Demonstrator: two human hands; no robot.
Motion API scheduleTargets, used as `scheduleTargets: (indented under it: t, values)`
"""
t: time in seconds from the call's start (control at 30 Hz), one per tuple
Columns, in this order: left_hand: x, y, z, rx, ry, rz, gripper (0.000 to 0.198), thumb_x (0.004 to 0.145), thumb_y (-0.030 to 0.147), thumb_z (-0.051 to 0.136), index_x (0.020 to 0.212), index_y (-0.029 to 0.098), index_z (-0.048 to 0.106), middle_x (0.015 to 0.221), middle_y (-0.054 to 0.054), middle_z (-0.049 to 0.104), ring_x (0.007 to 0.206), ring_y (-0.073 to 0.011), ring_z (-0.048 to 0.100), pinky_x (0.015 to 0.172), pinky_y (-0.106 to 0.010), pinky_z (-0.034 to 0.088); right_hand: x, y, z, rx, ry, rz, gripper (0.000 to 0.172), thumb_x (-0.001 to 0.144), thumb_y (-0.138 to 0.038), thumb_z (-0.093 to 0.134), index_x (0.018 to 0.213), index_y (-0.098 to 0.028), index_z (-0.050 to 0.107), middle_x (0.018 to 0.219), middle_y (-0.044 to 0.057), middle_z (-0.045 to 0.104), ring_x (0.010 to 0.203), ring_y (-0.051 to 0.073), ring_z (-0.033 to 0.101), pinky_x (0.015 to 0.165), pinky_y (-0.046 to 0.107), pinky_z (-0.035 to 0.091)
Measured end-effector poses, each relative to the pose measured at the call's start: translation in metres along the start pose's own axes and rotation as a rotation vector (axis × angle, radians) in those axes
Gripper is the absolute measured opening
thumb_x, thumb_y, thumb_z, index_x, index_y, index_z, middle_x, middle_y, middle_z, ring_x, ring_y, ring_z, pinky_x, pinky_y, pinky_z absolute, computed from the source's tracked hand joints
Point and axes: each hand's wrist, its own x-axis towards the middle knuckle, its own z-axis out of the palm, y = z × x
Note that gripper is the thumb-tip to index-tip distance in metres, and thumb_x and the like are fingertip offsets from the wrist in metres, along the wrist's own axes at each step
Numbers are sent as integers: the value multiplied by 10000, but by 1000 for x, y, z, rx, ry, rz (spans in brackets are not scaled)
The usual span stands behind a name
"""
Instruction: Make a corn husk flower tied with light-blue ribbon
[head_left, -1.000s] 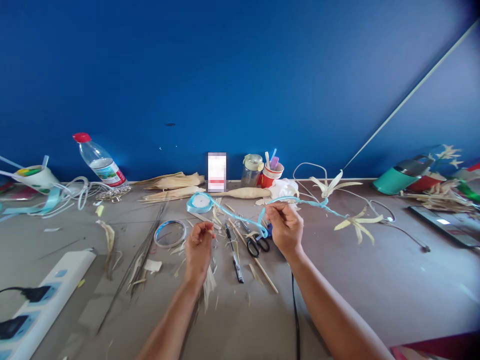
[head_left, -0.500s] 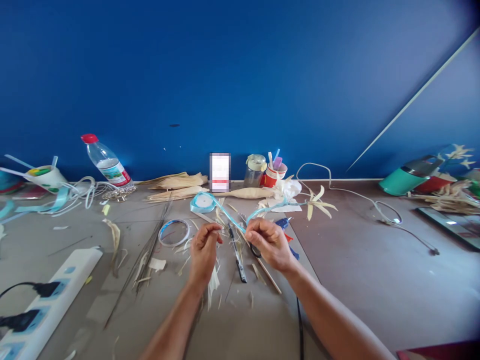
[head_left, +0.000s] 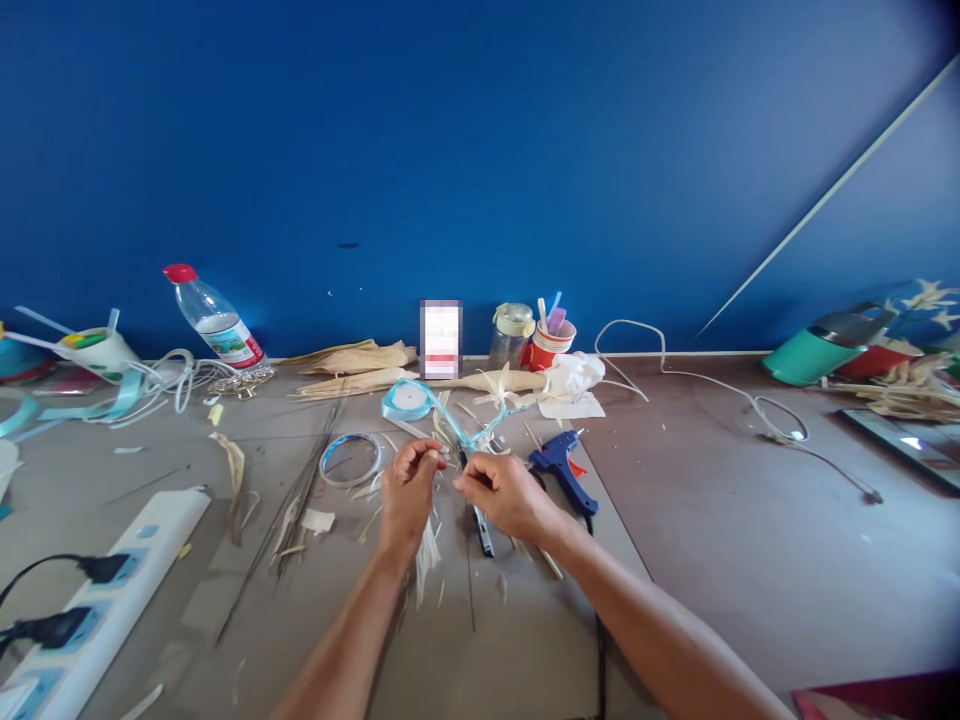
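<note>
From up here I cannot make out the point where the two hands meet: my left hand point(head_left: 407, 492) and my right hand point(head_left: 504, 492) have their fingertips pinched narrow, almost touching, over the middle of the grey table point(head_left: 712, 520), and what they pinch is too small to read clearly. It looks like the end of the thin light-blue ribbon-wrapped stem point(head_left: 480, 430), which rises from between the fingers toward the far edge; a pale straw flower point(head_left: 504, 387) sits at its far end, partly lost against the husks behind. A second strand of blue ribbon runs from the fingers back to the light-blue ribbon spool point(head_left: 406, 400). Pale dried-leaf strips point(head_left: 426, 556) hang under my left wrist, half hidden by it.

My right hand covers most of the black pen point(head_left: 484, 530). Just right of it lies the blue hot-glue gun point(head_left: 564, 467); its black cord point(head_left: 600, 650) disappears under my right forearm. A clear ring of tape point(head_left: 350, 459) lies left of my left hand, with thin dark wires point(head_left: 300, 490) beyond it.

Along the far edge stand a tilted clear plastic bottle with a red cap point(head_left: 214, 318), a small glass jar point(head_left: 511, 334) and a red paper cup of sticks point(head_left: 548, 345). A white power strip point(head_left: 112, 590) is cut off at the near-left corner.
</note>
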Motion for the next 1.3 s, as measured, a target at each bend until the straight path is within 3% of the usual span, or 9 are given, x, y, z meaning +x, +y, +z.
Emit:
scheduleTargets:
  t: [0.33,0.57,0.77,1.0,1.3]
  values:
    - [-5,3,1,-54,-114,-11,174,771,290,547,857,164,629,734,-15,645,736,-142,599,703,-250,431,3,-1,6,-174,-9,113,250,738,-245,535,535,-170,410,484,-66,362,482,63,308,481,205,208]
    - [-3,0,1,-32,-114,-9,166,739,303,598,824,160,609,702,-10,630,691,-141,590,671,-251,437,4,-1,7,-172,-47,139,253,737,-261,557,541,-169,426,500,-54,417,496,69,345,493,208,223]
    - [0,-1,2,-76,-28,45,163,731,210,563,888,168,571,814,-12,609,711,-127,599,715,-268,454,5,3,8,-171,-67,147,266,731,-251,574,528,-172,422,487,-58,387,493,72,325,492,216,224]
    - [0,-2,3,-55,-28,22,199,740,261,570,912,161,572,770,-10,595,647,-124,582,666,-265,454,3,4,9,-187,-75,132,263,729,-233,571,519,-182,420,487,-55,365,485,79,309,479,230,215]
    - [-4,2,1,33,-26,18,187,785,236,456,868,181,615,540,39,523,545,-117,513,620,-246,407,4,2,10,-162,-95,153,254,724,-212,561,517,-179,418,484,-54,357,490,80,294,495,234,227]
